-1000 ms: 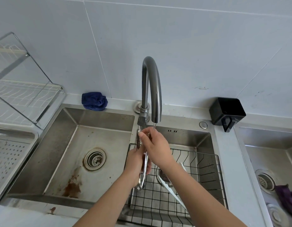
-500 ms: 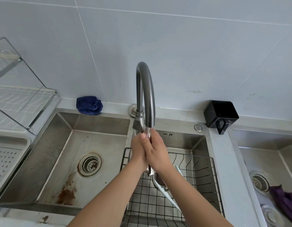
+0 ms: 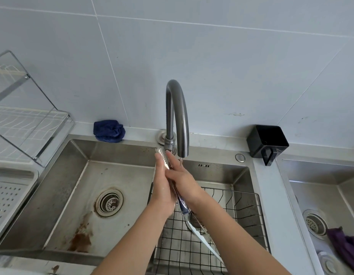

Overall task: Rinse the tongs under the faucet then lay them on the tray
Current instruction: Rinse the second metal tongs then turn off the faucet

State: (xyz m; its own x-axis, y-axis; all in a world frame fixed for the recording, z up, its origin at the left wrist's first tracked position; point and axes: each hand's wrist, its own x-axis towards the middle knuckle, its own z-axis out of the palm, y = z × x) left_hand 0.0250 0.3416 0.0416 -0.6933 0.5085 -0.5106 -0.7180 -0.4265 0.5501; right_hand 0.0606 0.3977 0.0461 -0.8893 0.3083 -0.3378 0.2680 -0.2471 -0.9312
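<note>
Metal tongs with a dark blue handle end stand nearly upright between my palms, just left of the spout of the grey arched faucet. A thin stream of water runs from the spout onto my right hand. My left hand presses the tongs from the left and my right hand from the right. The serrated tip sticks out above my fingers; the blue end shows below my hands. The perforated white tray lies at the far left, beside the sink.
A black wire basket sits in the right basin with a white utensil in it. The left basin has a round drain and rust stains. A blue cloth, a black holder and a dish rack line the back.
My hands have shifted slightly left and the tongs' tip now sticks out above my fingers. My hands have slid along the tongs, and the blue handle end shows below them.
</note>
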